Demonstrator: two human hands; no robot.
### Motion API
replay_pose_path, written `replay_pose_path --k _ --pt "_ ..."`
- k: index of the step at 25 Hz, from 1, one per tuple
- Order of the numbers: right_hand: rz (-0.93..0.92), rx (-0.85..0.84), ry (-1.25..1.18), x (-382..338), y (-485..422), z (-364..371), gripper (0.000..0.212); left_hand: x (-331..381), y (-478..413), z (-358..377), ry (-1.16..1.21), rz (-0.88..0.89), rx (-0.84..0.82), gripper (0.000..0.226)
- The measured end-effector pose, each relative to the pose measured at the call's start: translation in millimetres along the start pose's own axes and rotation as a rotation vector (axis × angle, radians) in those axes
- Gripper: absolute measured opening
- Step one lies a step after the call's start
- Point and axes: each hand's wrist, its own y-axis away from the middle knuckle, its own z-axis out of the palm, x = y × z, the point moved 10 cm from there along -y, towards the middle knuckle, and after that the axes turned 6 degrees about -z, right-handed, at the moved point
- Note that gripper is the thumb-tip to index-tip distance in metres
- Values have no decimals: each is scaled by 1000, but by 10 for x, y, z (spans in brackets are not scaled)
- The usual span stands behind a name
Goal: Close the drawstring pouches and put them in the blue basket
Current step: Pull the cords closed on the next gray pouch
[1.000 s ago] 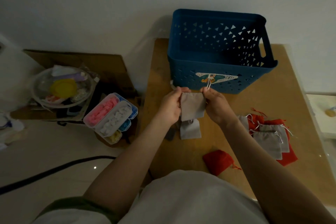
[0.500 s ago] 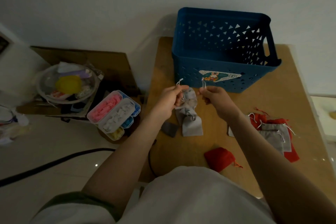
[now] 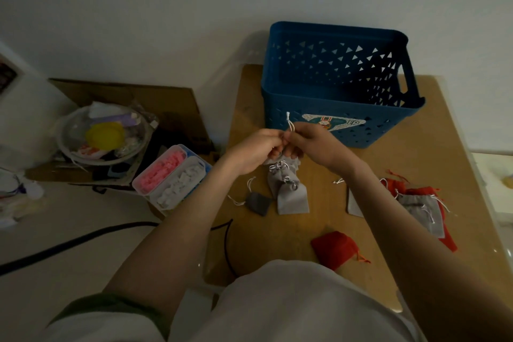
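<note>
pinched between the curled fingertips of the left hand (image 3: 255, 150) and the right hand (image 3: 313, 144) is the white drawstring cord (image 3: 289, 123) of a light grey fabric pouch (image 3: 281, 165). both hands are closed on the cord, knuckles nearly touching, and a short knotted end is seen sticking up above them. the pouch is hung directly beneath the grip, its mouth gathered into folds, just above the wooden table top (image 3: 319, 219). a second light grey pouch (image 3: 294, 200) is laid flat on the table right under it; whether the two touch cannot be told. a small dark grey pouch (image 3: 258, 203) is found just left of that one. the blue plastic basket with triangular cut-outs (image 3: 388, 128) is stood upright immediately behind the hands. a red fabric pouch (image 3: 334, 247) is laid nearer the person, and a heap of red and grey pouches (image 3: 419, 203) is seen to the right, partly hidden by the right forearm.
</note>
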Motion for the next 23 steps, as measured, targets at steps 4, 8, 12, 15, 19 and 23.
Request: replay_pose_path --k 4,8,12,15,19,23 --pt "-87 2 98 -128 -23 -49 21 89 24 -60 -171 -1 29 24" --pt "-160 63 118 -299 -31 -104 14 160 78 -6 -297 41 43 31" --pt "-130 71 33 -301 -38 -153 13 130 146 122 -285 7 -54 32" --pt "-124 79 -28 -278 -52 -173 9 109 113 127 -240 14 -62 30" --pt "-24 67 -96 -93 -16 -158 16 80 58 13 -107 13 34 37" --pt "-6 129 -8 19 15 -192 4 40 3 -53 0 -29 97 35"
